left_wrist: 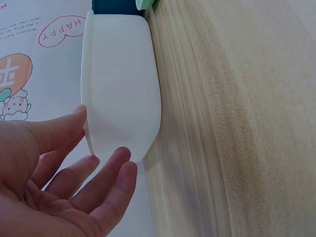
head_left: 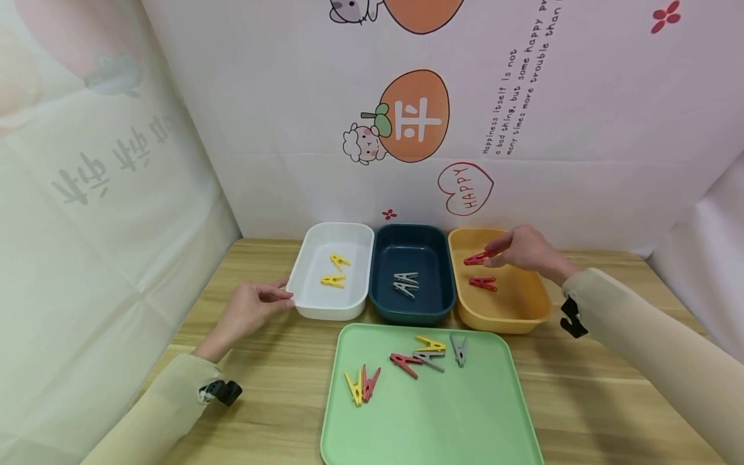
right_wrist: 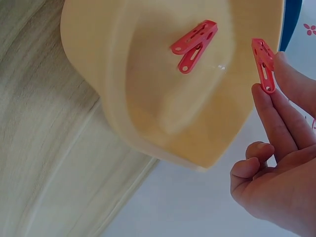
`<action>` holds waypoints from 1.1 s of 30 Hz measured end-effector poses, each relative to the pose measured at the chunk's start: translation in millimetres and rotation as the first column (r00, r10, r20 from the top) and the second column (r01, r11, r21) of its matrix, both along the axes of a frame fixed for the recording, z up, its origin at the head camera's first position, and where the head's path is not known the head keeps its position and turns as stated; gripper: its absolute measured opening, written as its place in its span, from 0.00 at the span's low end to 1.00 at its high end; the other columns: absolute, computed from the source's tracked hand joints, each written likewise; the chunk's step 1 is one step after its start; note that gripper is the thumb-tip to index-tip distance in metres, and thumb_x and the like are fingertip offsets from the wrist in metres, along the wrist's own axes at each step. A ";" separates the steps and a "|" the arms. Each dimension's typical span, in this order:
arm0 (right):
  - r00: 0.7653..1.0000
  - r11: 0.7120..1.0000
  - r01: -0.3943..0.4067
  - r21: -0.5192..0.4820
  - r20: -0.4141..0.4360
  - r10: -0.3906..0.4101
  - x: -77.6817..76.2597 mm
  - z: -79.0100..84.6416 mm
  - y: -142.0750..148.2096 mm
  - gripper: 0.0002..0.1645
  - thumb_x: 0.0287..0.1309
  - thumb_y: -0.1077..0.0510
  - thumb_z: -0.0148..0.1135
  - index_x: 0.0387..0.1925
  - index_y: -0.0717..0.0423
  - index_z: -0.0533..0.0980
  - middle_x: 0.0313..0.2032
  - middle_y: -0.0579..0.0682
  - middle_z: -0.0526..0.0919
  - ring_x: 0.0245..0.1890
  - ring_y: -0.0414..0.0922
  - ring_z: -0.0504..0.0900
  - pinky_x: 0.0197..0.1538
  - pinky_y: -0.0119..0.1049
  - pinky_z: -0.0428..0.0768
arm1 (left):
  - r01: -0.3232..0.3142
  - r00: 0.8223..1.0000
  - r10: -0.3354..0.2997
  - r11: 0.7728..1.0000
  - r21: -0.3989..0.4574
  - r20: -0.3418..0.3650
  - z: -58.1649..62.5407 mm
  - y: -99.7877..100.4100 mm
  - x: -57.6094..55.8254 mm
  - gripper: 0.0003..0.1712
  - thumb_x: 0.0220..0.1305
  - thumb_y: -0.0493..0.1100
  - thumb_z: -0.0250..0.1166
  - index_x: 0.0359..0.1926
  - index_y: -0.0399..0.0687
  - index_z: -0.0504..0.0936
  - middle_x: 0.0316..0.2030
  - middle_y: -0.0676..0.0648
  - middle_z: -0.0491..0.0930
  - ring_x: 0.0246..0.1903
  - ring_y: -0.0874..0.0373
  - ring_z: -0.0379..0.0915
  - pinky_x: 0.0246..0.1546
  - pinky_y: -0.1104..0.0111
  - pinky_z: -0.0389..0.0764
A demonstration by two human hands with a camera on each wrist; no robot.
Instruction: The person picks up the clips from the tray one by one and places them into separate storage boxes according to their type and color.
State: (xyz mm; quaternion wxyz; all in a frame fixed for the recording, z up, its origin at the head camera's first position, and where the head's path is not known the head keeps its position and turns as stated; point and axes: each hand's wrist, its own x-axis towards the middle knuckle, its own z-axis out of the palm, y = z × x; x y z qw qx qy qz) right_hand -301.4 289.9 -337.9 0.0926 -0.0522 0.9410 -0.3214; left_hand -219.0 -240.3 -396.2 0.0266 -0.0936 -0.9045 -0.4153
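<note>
My right hand (head_left: 526,248) pinches a red clothespin (right_wrist: 264,64) between thumb and fingers over the yellow bin (head_left: 511,326). A second red clothespin (head_left: 483,283) lies on that bin's floor. At the left, my left hand (head_left: 251,312) touches the outer corner of the white bin (left_wrist: 121,79) with loosely bent fingers. Two yellow clothespins (head_left: 333,281) lie inside the white bin. In the dark blue bin (head_left: 413,313) between them are grey clothespins (head_left: 405,289). On the green tray (head_left: 442,413) lie yellow (head_left: 430,343), red (head_left: 405,365) and grey clothespins (head_left: 458,350).
The three bins stand side by side on the wooden table (head_left: 279,400), close to a printed cloth backdrop (head_left: 302,129). In front of them sits the green tray, near the dark blue and yellow bins. More cloth (head_left: 87,245) hangs along the left side.
</note>
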 end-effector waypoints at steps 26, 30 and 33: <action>0.997 0.991 -0.036 0.130 0.068 0.028 -16.3 -12.4 -2.4 0.25 0.62 0.60 0.76 0.55 0.72 0.82 0.51 0.68 0.86 0.52 0.64 0.77 0.60 0.60 0.77 | -0.001 1.000 0.001 1.000 -0.006 -0.014 -1.6 0.1 -0.9 0.03 0.63 0.36 0.78 0.37 0.42 0.93 0.62 0.40 0.81 0.59 0.39 0.81 0.38 0.72 0.82; 0.999 0.988 -0.021 0.153 0.043 0.015 -12.3 -10.6 0.0 0.25 0.62 0.58 0.76 0.55 0.72 0.82 0.51 0.68 0.85 0.50 0.64 0.77 0.57 0.59 0.78 | 0.001 1.000 -0.002 1.000 -0.006 -0.018 -1.8 0.3 -1.0 0.03 0.63 0.36 0.78 0.37 0.42 0.93 0.62 0.40 0.81 0.60 0.39 0.80 0.39 0.72 0.82; 0.999 0.988 -0.032 0.148 0.016 0.030 -3.8 -6.7 -0.1 0.23 0.62 0.58 0.76 0.53 0.72 0.83 0.47 0.66 0.88 0.46 0.61 0.80 0.54 0.56 0.81 | 0.002 1.000 -0.002 1.000 -0.005 -0.020 -2.0 0.0 -1.0 0.03 0.62 0.36 0.78 0.37 0.41 0.92 0.62 0.40 0.81 0.60 0.39 0.80 0.39 0.73 0.82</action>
